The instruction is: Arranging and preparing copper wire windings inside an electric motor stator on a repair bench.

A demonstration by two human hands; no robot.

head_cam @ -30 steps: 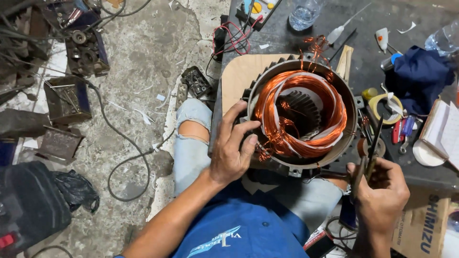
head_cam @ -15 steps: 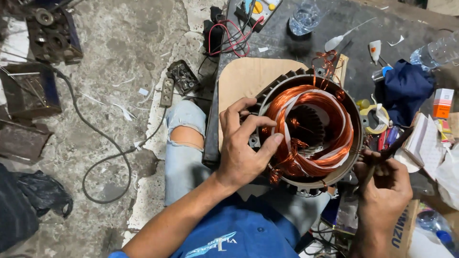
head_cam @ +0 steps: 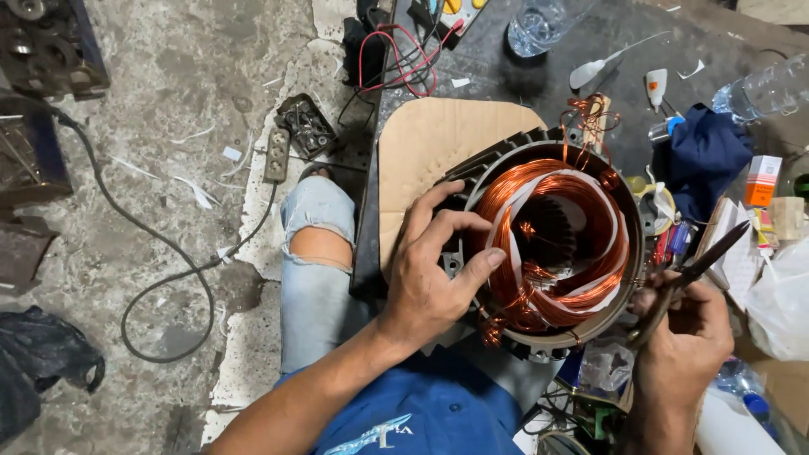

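Observation:
A round grey motor stator (head_cam: 625, 195) packed with copper wire coils (head_cam: 581, 291) and white insulating strips rests on a wooden board (head_cam: 430, 143) at the table edge. My left hand (head_cam: 434, 274) lies on the stator's left rim, thumb and fingers pinching at the copper winding and a white strip. My right hand (head_cam: 683, 341) sits at the stator's lower right rim and grips a dark pair of pliers (head_cam: 704, 261) that points up and to the right.
A dark blue cloth (head_cam: 704, 156), plastic bottles (head_cam: 763, 88), small boxes and tape lie on the table to the right. Red and black leads (head_cam: 396, 59) run off the table's far edge. A power strip (head_cam: 276, 153), cable and metal parts lie on the concrete floor to the left.
The view has shifted left and down. My left hand moved from the stator's outer rim onto the copper winding. My right hand stays at the lower right rim with the pliers.

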